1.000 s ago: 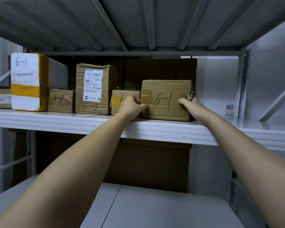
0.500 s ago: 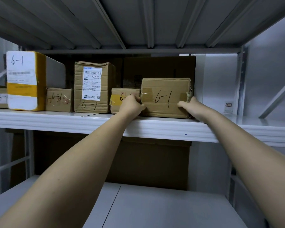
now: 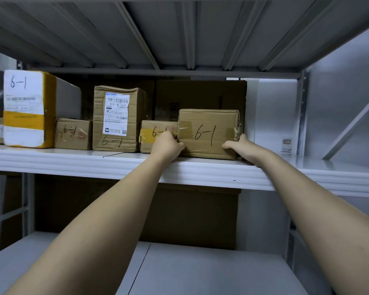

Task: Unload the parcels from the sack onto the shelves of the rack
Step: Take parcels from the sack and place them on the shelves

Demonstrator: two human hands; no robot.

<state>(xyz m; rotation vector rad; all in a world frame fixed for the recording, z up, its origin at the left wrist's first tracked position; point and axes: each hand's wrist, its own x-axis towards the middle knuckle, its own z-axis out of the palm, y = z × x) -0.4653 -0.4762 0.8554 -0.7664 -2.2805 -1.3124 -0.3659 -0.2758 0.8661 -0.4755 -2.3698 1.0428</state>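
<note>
A brown cardboard parcel (image 3: 208, 133) marked "6-1" stands on the white middle shelf (image 3: 115, 165) of the rack, near its front edge. My left hand (image 3: 167, 145) grips its lower left corner. My right hand (image 3: 243, 146) grips its lower right corner, thumb on the front face. The parcel sits tight against a smaller taped parcel (image 3: 152, 135) on its left. The sack is out of view.
Further left on the shelf stand a tall labelled carton (image 3: 117, 118), a small box (image 3: 73, 134) and a yellow-and-white parcel (image 3: 27, 107). A large dark carton (image 3: 200, 96) is behind. The shelf right of the held parcel (image 3: 339, 165) is bare. A lower shelf (image 3: 200, 271) lies below.
The parcel has slid slightly deeper onto the shelf, and both hands have slipped down to its lower corners. The camera view has shifted a little.
</note>
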